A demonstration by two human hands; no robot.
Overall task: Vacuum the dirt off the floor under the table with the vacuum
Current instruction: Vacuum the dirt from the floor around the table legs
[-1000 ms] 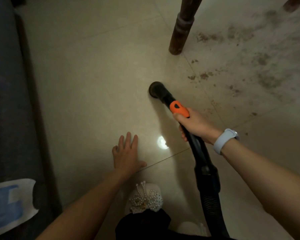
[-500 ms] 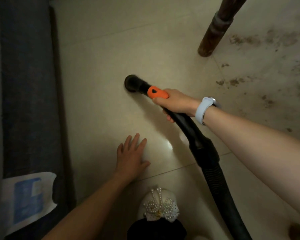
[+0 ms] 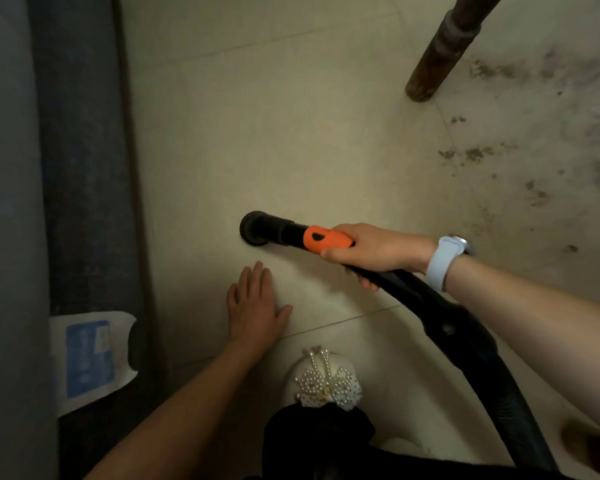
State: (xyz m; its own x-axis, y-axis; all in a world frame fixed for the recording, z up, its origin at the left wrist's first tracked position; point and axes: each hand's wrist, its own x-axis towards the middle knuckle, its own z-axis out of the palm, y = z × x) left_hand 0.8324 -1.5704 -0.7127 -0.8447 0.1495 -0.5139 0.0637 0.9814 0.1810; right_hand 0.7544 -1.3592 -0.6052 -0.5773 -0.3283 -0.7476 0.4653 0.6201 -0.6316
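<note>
My right hand [image 3: 374, 252] grips the vacuum's black wand just behind its orange collar [image 3: 326, 239]. The round black nozzle [image 3: 255, 228] sits on the pale tile floor, left of the hand. A black ribbed hose [image 3: 482, 382] runs from the wand down to the lower right. My left hand [image 3: 253, 306] lies flat on the floor with fingers straight, just below the nozzle and apart from it. Brown dirt patches [image 3: 471, 154] spread over the tiles at the upper right, beyond a dark wooden table leg [image 3: 437, 57].
A dark blue sofa base [image 3: 84, 168] runs along the left side, with a white and blue paper bag [image 3: 87, 358] against it. My white slipper with a pearl bow [image 3: 326, 382] is at the bottom centre. A tile seam crosses below my left hand.
The nozzle has swept left across the floor, away from the table leg and the dirt. My right hand moved with it. My left hand has stayed flat on the floor.
</note>
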